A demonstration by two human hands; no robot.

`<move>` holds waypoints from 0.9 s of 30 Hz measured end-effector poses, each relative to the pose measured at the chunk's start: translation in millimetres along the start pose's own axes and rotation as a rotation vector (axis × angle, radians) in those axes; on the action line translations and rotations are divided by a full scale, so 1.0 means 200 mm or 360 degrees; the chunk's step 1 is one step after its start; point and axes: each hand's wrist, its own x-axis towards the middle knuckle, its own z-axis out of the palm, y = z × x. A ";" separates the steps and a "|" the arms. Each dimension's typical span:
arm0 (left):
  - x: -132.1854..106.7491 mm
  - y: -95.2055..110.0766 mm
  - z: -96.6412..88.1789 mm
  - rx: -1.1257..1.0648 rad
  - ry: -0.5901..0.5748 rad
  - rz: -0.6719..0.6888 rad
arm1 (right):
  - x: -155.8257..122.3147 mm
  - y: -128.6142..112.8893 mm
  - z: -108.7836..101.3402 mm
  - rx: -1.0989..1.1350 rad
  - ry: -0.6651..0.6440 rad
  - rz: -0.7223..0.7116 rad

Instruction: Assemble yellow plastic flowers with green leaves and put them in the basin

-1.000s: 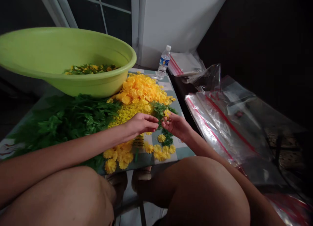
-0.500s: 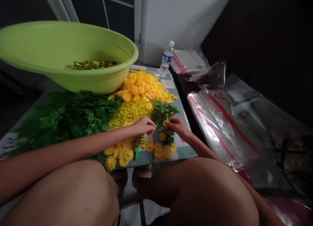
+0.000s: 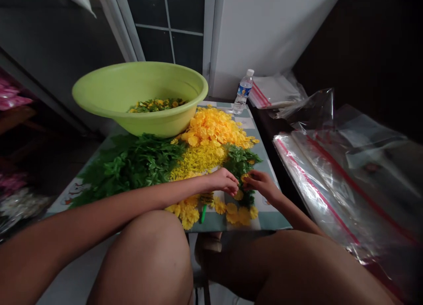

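A table [image 3: 271,220] laden with heaps, a basin [image 3: 155,125] at its back left.

Leaves and flowers [image 3: 157,105] lie inside the basin. In front of it, a heap of leaves [image 3: 132,168] covers the table's left side, and a heap of flower heads [image 3: 214,126] lies to the right, with a heap of petals [image 3: 198,159] just before that. A smaller bunch of leaves [image 3: 239,160] lies right of the petals. Loose flowers [image 3: 188,212] lie along the front, below the left hand [image 3: 224,181] and right hand [image 3: 261,185], which are side by side over the table. A bottle [image 3: 243,91] stands at the back corner, with plastic bags [image 3: 330,186] to the table's right.
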 end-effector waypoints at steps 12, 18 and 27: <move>-0.06 0.10 0.01 -0.0004 -0.0044 -0.0013 | 0.00 -0.06 -0.01 0.0007 0.0052 -0.0074; -0.34 0.45 0.02 0.0096 0.0133 0.0329 | -0.17 -0.50 0.02 0.0174 0.0054 -0.0289; -0.92 0.58 0.28 -0.0091 0.0786 0.0725 | -0.82 -0.94 0.35 -0.0545 -0.0025 -0.1320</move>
